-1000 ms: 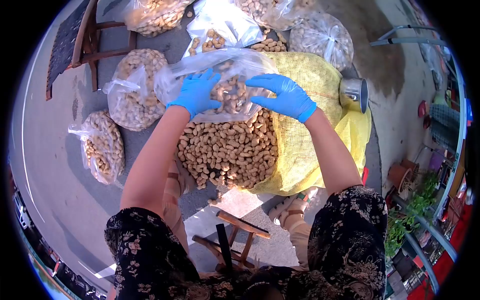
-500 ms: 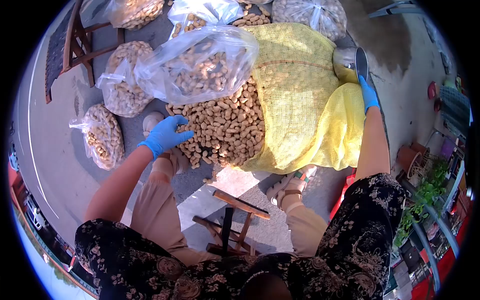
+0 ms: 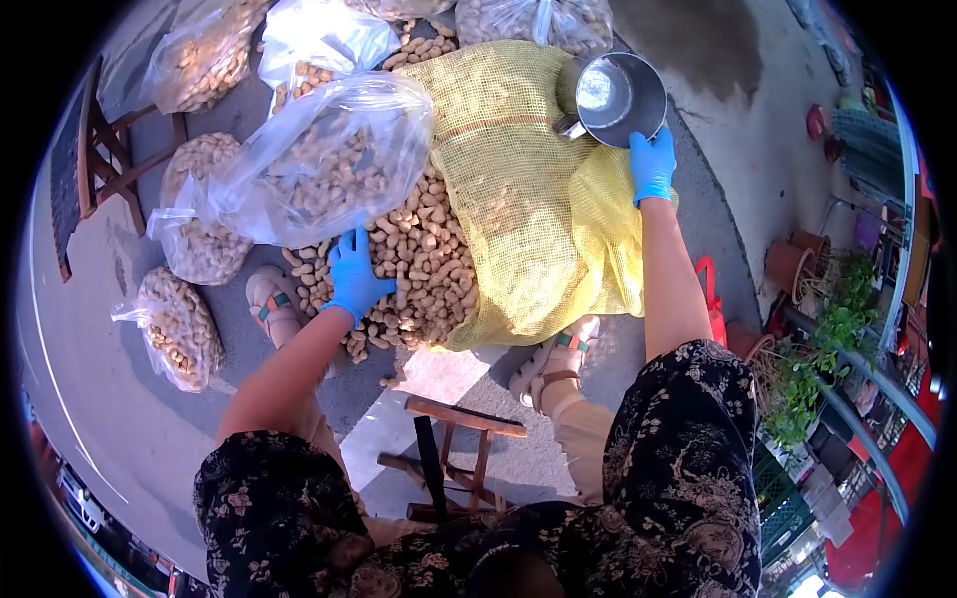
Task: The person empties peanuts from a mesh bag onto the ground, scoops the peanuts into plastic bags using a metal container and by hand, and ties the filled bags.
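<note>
My left hand [image 3: 357, 277], in a blue glove, rests on the left side of a heap of unshelled peanuts [image 3: 424, 254]. Its fingers are apart, with the tips at the lower edge of a clear plastic bag [image 3: 309, 164] partly filled with peanuts. My right hand [image 3: 653, 164], gloved in blue too, grips the near rim of a metal mug [image 3: 620, 100]. The mug's mouth faces me and no peanuts show inside; its handle points left. Beneath and beside the mug lies a yellow mesh sack [image 3: 513, 189], which borders the heap on the right.
Tied bags of peanuts stand at the left [image 3: 179, 329] and the back [image 3: 538, 25]. A small wooden stool [image 3: 464, 414] is between my legs, and another wooden stool [image 3: 100, 164] stands far left. Potted plants [image 3: 827, 349] line the right side, near a red strap [image 3: 710, 299].
The mug has turned so its mouth faces me. My left hand has shifted forward, up to the clear bag's edge. The whole view has swung a little to the right.
</note>
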The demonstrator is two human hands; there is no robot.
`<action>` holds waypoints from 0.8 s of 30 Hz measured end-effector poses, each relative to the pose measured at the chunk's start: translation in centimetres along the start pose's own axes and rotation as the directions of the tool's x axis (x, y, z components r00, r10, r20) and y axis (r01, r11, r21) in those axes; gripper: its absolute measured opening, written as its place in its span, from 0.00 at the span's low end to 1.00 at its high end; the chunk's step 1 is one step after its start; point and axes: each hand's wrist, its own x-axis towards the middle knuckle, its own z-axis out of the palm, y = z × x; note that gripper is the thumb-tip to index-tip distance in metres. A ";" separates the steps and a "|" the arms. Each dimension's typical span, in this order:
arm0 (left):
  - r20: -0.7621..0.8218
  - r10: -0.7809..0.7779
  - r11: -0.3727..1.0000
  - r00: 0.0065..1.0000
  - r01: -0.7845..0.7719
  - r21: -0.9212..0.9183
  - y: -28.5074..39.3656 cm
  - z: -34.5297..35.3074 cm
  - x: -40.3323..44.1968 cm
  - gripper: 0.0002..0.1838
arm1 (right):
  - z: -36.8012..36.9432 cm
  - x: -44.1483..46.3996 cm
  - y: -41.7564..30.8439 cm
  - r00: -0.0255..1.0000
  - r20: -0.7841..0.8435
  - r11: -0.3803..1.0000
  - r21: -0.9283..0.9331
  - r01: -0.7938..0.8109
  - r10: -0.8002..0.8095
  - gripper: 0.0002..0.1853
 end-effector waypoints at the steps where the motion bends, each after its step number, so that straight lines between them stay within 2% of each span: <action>1: 0.037 -0.051 0.999 0.998 0.052 -0.016 0.9 -0.5 0.3 0.64 | -0.5 -1.0 -1.9 0.999 0.019 0.997 -0.066 0.047 -0.046 0.17; 2: 0.074 -0.102 0.994 0.992 0.104 -0.033 2.8 -1.6 0.9 0.63 | -0.8 -1.8 -3.8 0.995 0.041 0.987 -0.130 0.098 -0.093 0.16; 3: 0.109 -0.148 0.987 0.983 0.154 -0.049 4.4 -2.2 1.4 0.62 | -0.9 -2.2 -5.3 0.938 -0.030 0.882 -0.352 0.313 -0.345 0.14; 4: 0.058 -0.092 0.988 0.994 0.098 -0.117 5.2 -2.3 1.8 0.61 | -1.0 -2.6 -6.7 0.812 -0.044 0.685 -0.566 0.460 -0.582 0.11; 5: 0.000 -0.034 0.983 0.999 0.033 -0.181 6.1 -2.4 2.2 0.60 | -1.1 -2.7 -7.6 0.630 0.002 0.419 -0.745 0.519 -0.777 0.09; 6: -0.064 0.022 0.970 0.998 -0.037 -0.242 7.0 -2.4 2.4 0.60 | -1.2 -2.8 -8.3 0.645 0.068 0.425 -0.699 0.575 -0.761 0.07; 8: -0.035 0.079 0.967 0.996 -0.085 -0.240 9.4 -2.5 3.0 0.58 | -1.2 -2.4 -9.6 0.650 0.198 0.435 -0.597 0.673 -0.734 0.05; 9: -0.023 0.107 0.965 0.994 -0.109 -0.240 10.3 -2.9 3.4 0.57 | -0.8 -2.8 -10.4 0.529 0.147 0.352 -0.597 0.721 -0.836 0.05; 12: 0.093 0.187 0.910 0.978 -0.137 -0.391 11.4 -4.1 2.9 0.54 | -2.2 -4.3 -13.2 0.439 0.249 0.281 -0.484 0.828 -0.863 0.04; 13: 0.135 0.220 0.886 0.966 -0.140 -0.443 11.1 -4.9 2.5 0.50 | -2.8 -5.5 -14.6 0.393 0.209 0.258 -0.477 0.841 -0.896 0.04; 16: 0.203 0.308 0.893 0.929 -0.209 -0.398 9.0 -6.8 1.2 0.44 | -3.7 -7.5 -16.8 0.325 0.333 0.205 -0.349 0.915 -0.885 0.04; 17: 0.238 0.297 0.914 0.925 -0.204 -0.350 8.0 -7.8 0.6 0.36 | -3.2 -7.7 -16.5 0.312 0.411 0.200 -0.293 0.935 -0.857 0.04; 20: 0.210 0.247 0.952 0.946 -0.197 -0.233 3.3 -7.6 -0.9 0.27 | 0.4 -8.7 -12.5 0.416 0.561 0.387 -0.177 0.905 -0.716 0.06; 21: 0.236 0.221 0.962 0.946 -0.171 -0.214 1.8 -7.3 -1.0 0.21 | 1.6 -9.1 -11.1 0.520 0.543 0.524 -0.163 0.836 -0.660 0.08; 22: 0.242 0.226 0.955 0.944 -0.167 -0.244 0.8 -7.4 -1.2 0.20 | 2.8 -9.5 -9.7 0.613 0.529 0.649 -0.147 0.747 -0.586 0.09; 23: 0.247 0.233 0.947 0.940 -0.163 -0.275 0.0 -7.7 -1.7 0.19 | 3.4 -10.0 -8.7 0.614 0.489 0.665 -0.088 0.742 -0.620 0.13; 24: 0.248 0.240 0.939 0.938 -0.161 -0.303 -0.3 -8.2 -1.9 0.18 | 3.5 -10.4 -8.5 0.629 0.535 0.692 -0.109 0.714 -0.564 0.18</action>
